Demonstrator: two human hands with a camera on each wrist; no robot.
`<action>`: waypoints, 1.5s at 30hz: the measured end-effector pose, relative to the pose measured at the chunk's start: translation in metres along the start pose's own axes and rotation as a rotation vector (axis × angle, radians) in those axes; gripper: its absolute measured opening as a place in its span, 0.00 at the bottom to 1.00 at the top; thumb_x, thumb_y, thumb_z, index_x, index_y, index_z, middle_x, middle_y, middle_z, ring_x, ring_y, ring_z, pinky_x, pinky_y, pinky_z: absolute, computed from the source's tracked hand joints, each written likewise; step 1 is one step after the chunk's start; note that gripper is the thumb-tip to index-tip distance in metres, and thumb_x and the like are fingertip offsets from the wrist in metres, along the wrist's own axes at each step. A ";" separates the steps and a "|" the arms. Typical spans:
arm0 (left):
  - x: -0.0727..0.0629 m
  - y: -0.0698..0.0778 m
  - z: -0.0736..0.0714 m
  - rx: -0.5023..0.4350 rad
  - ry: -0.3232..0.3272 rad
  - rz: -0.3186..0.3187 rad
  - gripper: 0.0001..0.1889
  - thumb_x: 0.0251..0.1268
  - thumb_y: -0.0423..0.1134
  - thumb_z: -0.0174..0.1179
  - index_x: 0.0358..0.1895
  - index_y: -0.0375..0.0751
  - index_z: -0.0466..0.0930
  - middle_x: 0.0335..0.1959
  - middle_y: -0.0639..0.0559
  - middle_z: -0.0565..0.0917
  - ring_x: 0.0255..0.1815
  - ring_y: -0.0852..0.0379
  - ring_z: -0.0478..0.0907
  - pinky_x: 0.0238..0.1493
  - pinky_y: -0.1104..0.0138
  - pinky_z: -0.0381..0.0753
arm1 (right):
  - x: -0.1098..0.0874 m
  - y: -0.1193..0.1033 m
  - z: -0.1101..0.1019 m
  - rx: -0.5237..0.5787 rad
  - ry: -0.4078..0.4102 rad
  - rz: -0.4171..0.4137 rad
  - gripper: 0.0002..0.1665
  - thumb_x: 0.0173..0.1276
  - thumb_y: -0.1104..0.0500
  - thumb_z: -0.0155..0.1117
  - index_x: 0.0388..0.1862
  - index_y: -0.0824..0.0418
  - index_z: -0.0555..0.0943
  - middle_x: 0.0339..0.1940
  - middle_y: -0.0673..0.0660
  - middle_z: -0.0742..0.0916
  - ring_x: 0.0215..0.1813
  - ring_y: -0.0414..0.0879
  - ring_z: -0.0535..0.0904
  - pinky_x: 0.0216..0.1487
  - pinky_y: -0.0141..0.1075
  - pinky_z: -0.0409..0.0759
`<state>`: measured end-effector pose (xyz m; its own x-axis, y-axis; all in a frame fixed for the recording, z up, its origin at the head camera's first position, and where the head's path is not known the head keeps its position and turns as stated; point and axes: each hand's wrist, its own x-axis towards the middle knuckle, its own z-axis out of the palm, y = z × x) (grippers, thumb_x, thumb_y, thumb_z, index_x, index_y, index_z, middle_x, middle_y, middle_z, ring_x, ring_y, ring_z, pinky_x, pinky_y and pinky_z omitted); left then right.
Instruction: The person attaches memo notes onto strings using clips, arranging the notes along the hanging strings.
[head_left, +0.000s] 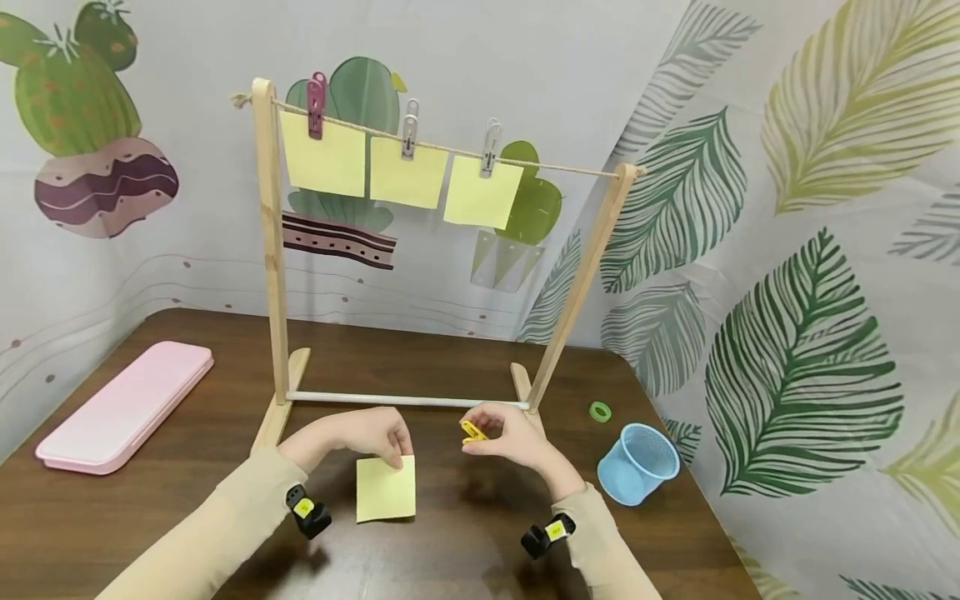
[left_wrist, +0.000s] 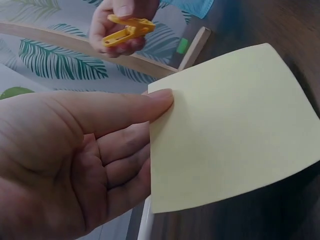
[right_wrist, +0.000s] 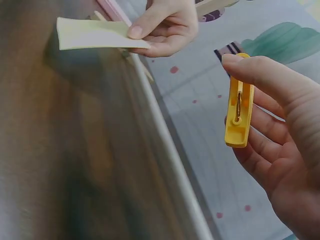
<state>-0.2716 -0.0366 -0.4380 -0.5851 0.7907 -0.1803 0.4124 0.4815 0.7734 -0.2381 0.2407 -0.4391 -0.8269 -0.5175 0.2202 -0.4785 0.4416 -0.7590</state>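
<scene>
My left hand [head_left: 380, 435] pinches a yellow sticky note [head_left: 386, 492] by its upper edge, thumb in front and fingers behind. In the left wrist view the note [left_wrist: 230, 130] bends slightly and bears no visible writing. My right hand [head_left: 512, 435] holds a yellow clothespin [head_left: 473, 432] between thumb and fingers, apart from the note. The right wrist view shows that clothespin [right_wrist: 239, 102] from its narrow side, its spring visible. Above both hands a cord [head_left: 573, 170] carries several clothespins, a maroon one [head_left: 317, 107] and two pale ones, each clipping a yellow note [head_left: 408, 172].
The cord runs between two wooden posts [head_left: 272, 250], joined low down by a white rod [head_left: 405, 400]. A pink case [head_left: 127, 408] lies at the left. On the right are a green tape roll [head_left: 600, 412] and a blue mesh cup [head_left: 626, 475], near the table edge.
</scene>
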 end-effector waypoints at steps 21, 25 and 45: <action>0.031 0.069 -0.036 0.021 0.421 0.214 0.09 0.61 0.34 0.66 0.42 0.34 0.87 0.35 0.46 0.89 0.33 0.61 0.84 0.34 0.70 0.82 | 0.021 -0.074 -0.098 -0.139 0.171 -0.033 0.22 0.58 0.63 0.74 0.52 0.65 0.81 0.38 0.58 0.87 0.40 0.40 0.82 0.43 0.34 0.81; 0.037 0.090 -0.045 0.002 0.514 0.254 0.10 0.61 0.34 0.65 0.44 0.33 0.86 0.37 0.46 0.89 0.32 0.62 0.84 0.33 0.70 0.82 | 0.025 -0.094 -0.115 -0.177 0.235 -0.051 0.23 0.58 0.63 0.74 0.53 0.65 0.81 0.40 0.59 0.87 0.40 0.40 0.81 0.45 0.37 0.81; 0.060 0.195 -0.095 -0.035 0.750 0.423 0.13 0.65 0.35 0.65 0.50 0.34 0.85 0.44 0.43 0.88 0.45 0.52 0.86 0.49 0.66 0.83 | 0.068 -0.194 -0.200 -0.301 0.454 -0.147 0.20 0.62 0.67 0.70 0.53 0.70 0.80 0.39 0.52 0.86 0.39 0.33 0.81 0.45 0.23 0.79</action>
<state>-0.2923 0.0690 -0.2400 -0.6989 0.4362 0.5668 0.6852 0.1810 0.7055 -0.2607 0.2664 -0.1536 -0.7576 -0.2513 0.6025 -0.6064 0.6126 -0.5070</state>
